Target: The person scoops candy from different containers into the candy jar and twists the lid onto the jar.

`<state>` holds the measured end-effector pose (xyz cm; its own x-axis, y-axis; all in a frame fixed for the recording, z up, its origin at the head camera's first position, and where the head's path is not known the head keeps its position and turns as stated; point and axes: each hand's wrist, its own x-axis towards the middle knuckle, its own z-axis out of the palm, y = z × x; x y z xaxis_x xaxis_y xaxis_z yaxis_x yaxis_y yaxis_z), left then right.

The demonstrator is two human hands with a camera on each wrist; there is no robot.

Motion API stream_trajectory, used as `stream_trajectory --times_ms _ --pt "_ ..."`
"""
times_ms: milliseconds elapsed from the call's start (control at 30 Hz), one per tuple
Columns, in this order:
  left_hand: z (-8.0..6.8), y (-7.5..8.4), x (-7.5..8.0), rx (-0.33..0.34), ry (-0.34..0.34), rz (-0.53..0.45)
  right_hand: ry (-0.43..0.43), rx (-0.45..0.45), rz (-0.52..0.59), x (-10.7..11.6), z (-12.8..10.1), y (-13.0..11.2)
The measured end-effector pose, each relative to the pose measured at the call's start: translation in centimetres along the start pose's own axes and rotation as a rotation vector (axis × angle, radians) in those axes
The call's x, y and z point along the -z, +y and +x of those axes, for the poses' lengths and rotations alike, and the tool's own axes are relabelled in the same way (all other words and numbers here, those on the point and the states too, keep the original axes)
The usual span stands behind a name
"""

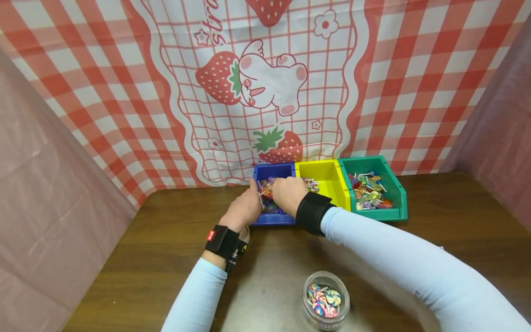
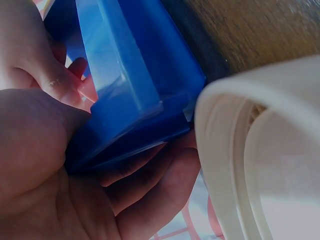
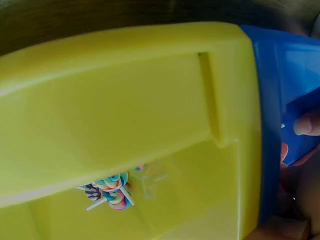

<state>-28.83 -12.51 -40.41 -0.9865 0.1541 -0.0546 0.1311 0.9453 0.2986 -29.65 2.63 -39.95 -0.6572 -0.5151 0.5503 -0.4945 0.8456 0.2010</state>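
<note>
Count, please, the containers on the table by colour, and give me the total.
Blue bin: 1
Yellow bin: 1
Green bin: 1
Clear jar: 1
Total: 4 containers
The left hand and the right hand are both at the blue bin.

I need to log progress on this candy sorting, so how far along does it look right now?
Partly done, at a guess. The green bin holds a pile of lollipops, the yellow bin only a few, and the jar still has some. In hand: the left hand and right hand are both in the blue bin. The lollipops in the jar and blue bin look left to sort.
</note>
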Motion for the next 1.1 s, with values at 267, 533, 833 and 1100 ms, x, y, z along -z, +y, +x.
stream_trajectory --times_ms 267,533,833,1100 --pt "0.0 0.1 0.2 0.008 0.003 0.001 0.056 0.034 -0.052 -1.2 0.6 0.5" --pt "-0.1 0.0 -0.2 -0.023 0.024 0.012 -0.032 -0.066 0.009 -1.1 0.4 1.0" --pt "0.0 0.1 -0.2 0.008 0.008 0.010 -0.095 -0.125 0.030 -0.2 -0.1 1.5" --pt "-0.1 0.2 -0.2 0.005 0.003 -0.015 -0.232 -0.239 0.167 0.3 -0.5 2.8"
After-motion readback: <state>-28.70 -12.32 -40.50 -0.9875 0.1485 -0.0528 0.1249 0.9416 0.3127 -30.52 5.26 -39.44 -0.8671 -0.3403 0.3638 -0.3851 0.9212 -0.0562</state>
